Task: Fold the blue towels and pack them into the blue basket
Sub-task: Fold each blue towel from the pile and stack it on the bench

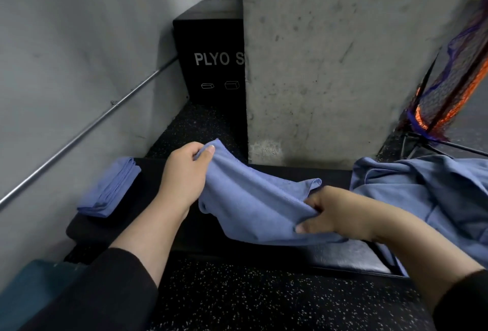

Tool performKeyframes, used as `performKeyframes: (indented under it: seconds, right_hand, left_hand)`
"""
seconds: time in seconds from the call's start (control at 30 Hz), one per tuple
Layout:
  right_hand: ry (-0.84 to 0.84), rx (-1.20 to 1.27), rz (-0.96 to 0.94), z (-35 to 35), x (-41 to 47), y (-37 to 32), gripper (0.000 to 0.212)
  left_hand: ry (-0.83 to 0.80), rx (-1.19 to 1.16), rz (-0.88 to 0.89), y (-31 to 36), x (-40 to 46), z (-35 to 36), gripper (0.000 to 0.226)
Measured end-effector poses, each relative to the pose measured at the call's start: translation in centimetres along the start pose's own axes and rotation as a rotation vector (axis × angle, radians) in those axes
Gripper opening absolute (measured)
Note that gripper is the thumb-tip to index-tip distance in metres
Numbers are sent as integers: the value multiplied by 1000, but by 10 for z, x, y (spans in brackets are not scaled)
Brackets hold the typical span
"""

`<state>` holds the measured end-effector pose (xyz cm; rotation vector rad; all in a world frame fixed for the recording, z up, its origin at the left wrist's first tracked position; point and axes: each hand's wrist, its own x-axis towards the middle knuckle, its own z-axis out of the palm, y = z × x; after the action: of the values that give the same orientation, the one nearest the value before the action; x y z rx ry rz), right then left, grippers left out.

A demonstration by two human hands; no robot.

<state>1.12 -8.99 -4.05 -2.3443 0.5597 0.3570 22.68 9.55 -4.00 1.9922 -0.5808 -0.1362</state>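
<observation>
Left hand (184, 172) pinches the soft blue cloth towel (253, 206) at 11 o'clock; right hand (340, 212) grips its 4 o'clock edge

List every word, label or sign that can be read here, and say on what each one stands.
"PLYO S": white letters on the black box; the pillar hides the rest of the word.
Two small white box outlines, without words, lie below those letters on the same box.
No other text shows, on the towels or elsewhere.
</observation>
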Motion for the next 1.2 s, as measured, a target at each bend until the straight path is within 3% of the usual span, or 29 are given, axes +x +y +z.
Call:
performKeyframes:
  seconds: [0.13, 0.23, 0.3, 0.4, 0.47, 0.67, 0.83, 1.03, 1.2]
  right_hand:
    - [-27, -192, 218, -13, -4, 6, 32]
    - [72, -78, 321, -19, 8, 11, 31]
    - [223, 122, 280, -25, 21, 8, 25]
    - [551, 711, 166, -45, 41, -6, 25]
    - [680, 785, 73, -69, 54, -15, 25]
    - [958, 536, -145, -146, 51, -70, 29]
    - [1089, 529, -260, -182, 29, -98, 35]
    - [1215, 401, -318, -174, 7, -90, 33]
    - [1244, 326, -336, -137, -22, -74, 17]
  left_hand:
    - [50, 240, 43, -18, 11, -13, 41]
    - [-4, 340, -16, -25, 20, -17, 42]
    - [-75, 188, -144, -20, 24, -13, 37]
    - [-154, -250, -366, 4, 41, -6, 25]
    - [-148, -392, -341, 19, 65, -6, 22]
    - [-33, -615, -153, 83, 119, -31, 20]
    - [25, -670, 17, 131, 120, -53, 27]
    - [46, -648, 107, 142, 101, -66, 23]
    - [50, -620, 140, 124, 65, -69, 24]
